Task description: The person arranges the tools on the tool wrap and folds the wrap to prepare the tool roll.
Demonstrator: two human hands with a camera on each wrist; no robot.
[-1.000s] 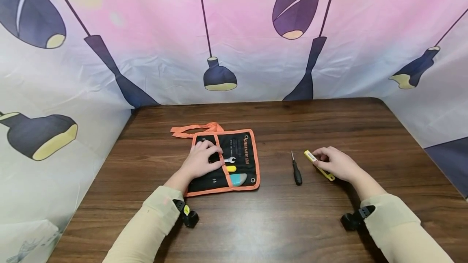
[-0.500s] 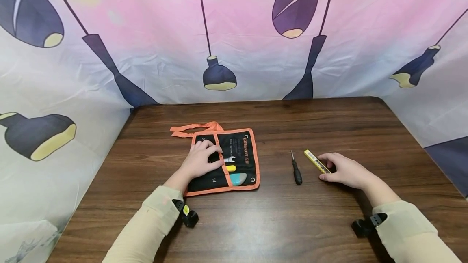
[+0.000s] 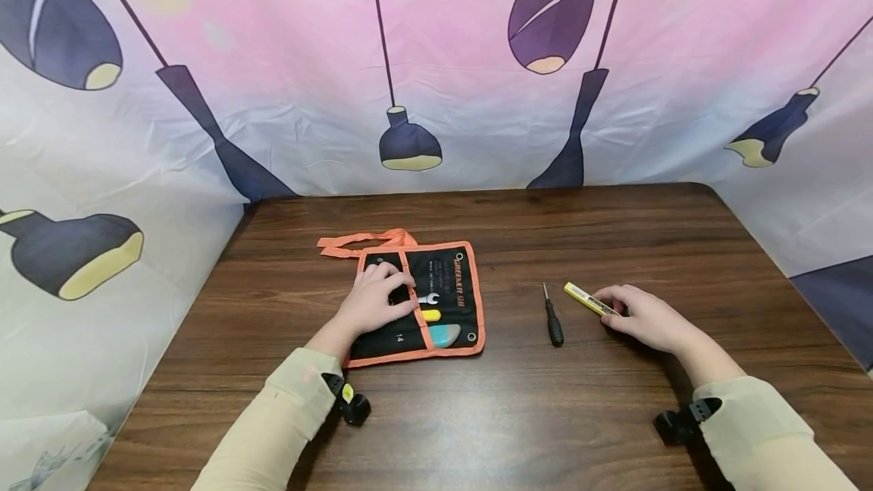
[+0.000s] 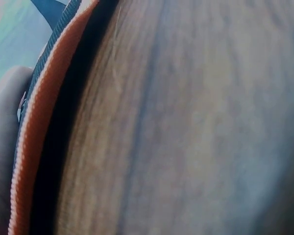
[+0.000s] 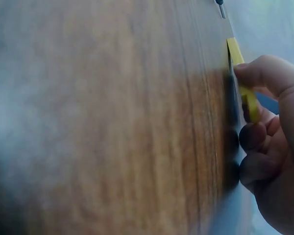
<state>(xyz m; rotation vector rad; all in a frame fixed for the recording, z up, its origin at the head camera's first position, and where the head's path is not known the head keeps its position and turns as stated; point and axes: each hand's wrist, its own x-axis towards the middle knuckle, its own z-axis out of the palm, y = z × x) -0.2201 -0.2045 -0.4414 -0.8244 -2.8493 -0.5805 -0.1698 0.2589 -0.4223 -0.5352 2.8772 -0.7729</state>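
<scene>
In the head view my left hand (image 3: 375, 298) rests on a black tool pouch (image 3: 446, 260) with orange trim, its fingers spread loosely over the pocket edge. A small wrench (image 3: 429, 298), a yellow-ended tool (image 3: 431, 315) and a teal-and-grey handle (image 3: 445, 335) poke out of the pockets. My right hand (image 3: 644, 317) pinches the near end of a slim, flat yellow tool (image 3: 585, 297) with a printed label. The right wrist view has the thumb against this yellow strip (image 5: 248, 100) and the other fingers curled below. Left of it lies a black-handled screwdriver (image 3: 553, 320), tip away from me.
The pouch's orange tie strap (image 3: 368, 239) trails over the far side of the wooden table (image 3: 505, 415). A patterned cloth (image 3: 464, 127) hangs around the back and sides. Black wrist cameras (image 3: 355, 408) sit at both cuffs.
My right hand has shifted from over the yellow tool's middle to its near right end. The tool lies at a flatter angle than before. The left hand and pouch stay put.
</scene>
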